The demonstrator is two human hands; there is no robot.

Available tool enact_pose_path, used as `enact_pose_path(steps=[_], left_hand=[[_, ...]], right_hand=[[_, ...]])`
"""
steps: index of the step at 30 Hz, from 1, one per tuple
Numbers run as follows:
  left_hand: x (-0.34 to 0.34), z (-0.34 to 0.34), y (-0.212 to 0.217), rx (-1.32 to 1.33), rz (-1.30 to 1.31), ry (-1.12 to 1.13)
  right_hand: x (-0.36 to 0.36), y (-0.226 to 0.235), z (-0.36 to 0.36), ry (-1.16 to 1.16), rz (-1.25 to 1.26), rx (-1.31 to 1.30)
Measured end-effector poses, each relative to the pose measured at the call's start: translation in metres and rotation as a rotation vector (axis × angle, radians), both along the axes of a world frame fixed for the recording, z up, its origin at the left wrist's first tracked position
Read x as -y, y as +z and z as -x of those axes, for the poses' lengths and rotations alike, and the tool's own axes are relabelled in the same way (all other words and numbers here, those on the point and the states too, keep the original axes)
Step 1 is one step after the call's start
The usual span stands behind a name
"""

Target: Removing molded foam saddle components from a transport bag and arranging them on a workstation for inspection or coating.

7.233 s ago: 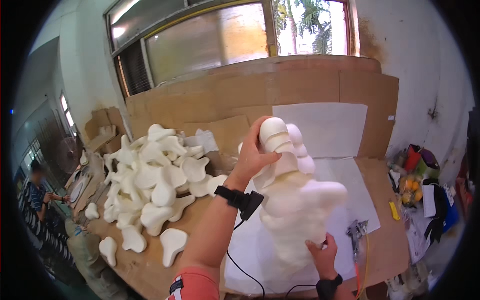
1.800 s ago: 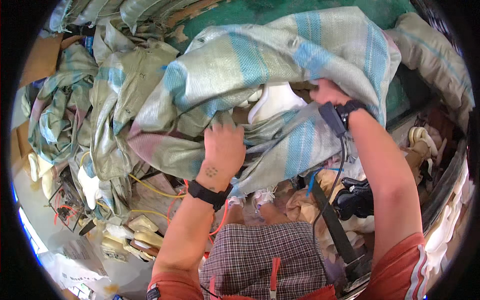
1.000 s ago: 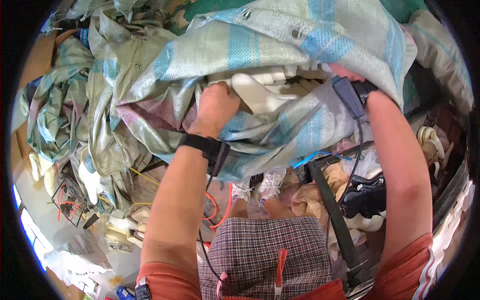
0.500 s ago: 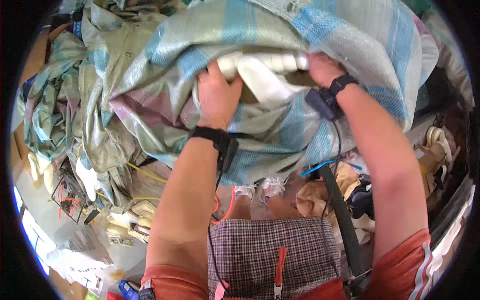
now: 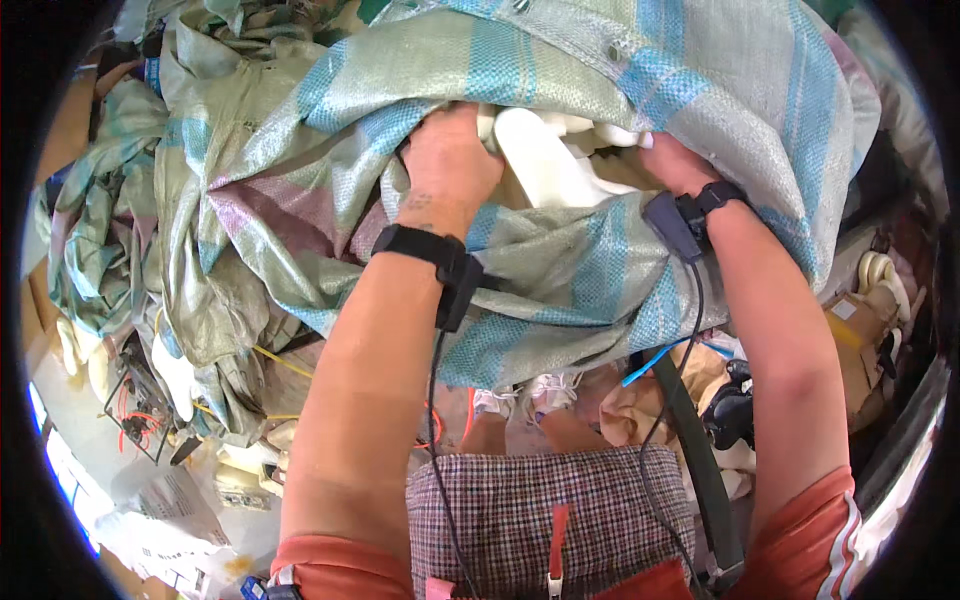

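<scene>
To the left, more crumpled green woven sacks (image 5: 110,240) lie heaped together, one draped over the next. Beneath them sit white foam shapes (image 5: 175,370) beside a tangle of red and yellow wires (image 5: 140,425) (the wires run partly under the sacks), with printed paper sheets (image 5: 165,505) on the floor below. At the right edge stand cardboard boxes (image 5: 860,330), and a dark strap (image 5: 695,450) runs down near a blue cable (image 5: 650,365).

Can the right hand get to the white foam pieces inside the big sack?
Probably yes. The right hand is already in the woven sack's open mouth, beside the white foam pieces, with nothing between them.
</scene>
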State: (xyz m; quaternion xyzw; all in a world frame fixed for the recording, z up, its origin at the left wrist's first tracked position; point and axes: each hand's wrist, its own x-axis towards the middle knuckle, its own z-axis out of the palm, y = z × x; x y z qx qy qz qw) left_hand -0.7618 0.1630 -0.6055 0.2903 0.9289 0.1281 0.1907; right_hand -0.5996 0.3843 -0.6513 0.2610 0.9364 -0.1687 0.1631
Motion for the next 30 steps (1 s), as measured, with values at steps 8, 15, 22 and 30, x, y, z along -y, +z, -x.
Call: enact_pose_path(steps=[8, 15, 22, 30], left_hand=[[-0.019, 0.011, -0.008, -0.14, 0.29, -0.164], [-0.013, 0.002, 0.028, -0.083, 0.091, -0.232], [0.031, 0.007, 0.152, 0.018, 0.057, -0.099], [0.095, -0.024, 0.307, 0.556, -0.317, 0.183]], right_hand=[[0.007, 0.015, 0.047, -0.146, 0.559, 0.247], [0.012, 0.029, 0.003, -0.004, 0.243, -0.084], [0.038, 0.121, -0.019, -0.183, 0.473, -0.224], [0.069, 0.383, -0.06, 0.055, 0.36, -0.071]])
